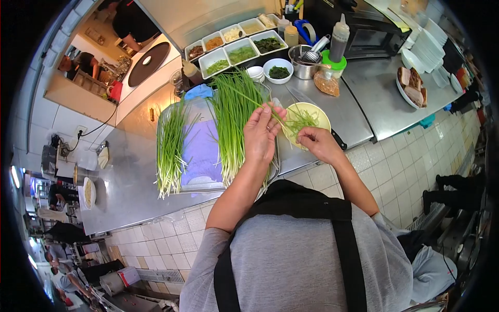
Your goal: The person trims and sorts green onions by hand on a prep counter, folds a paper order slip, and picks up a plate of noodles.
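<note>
My left hand (261, 134), raised palm up over the right side of the tray, has its fingers closed on thin green chives (253, 98). Close beside it, my right hand (318, 144) is pinched at the near edge of a pale yellow bowl (325, 118); what lies between its fingertips is hidden. Green trimmings (302, 118) lie in that bowl. A thick chive bunch (233, 112) rests on the right of the metal tray (210, 188), a smaller bunch (170, 145) on the left. Between them spreads a purple sheet (200, 151).
A knife (339, 139) sticks out past the bowl, handle toward me. Behind stand topping containers (241, 54), a small white bowl of dark greens (278, 70), a metal pot (304, 63) and a squeeze bottle (340, 36). A bowl of meat (412, 88) sits far right.
</note>
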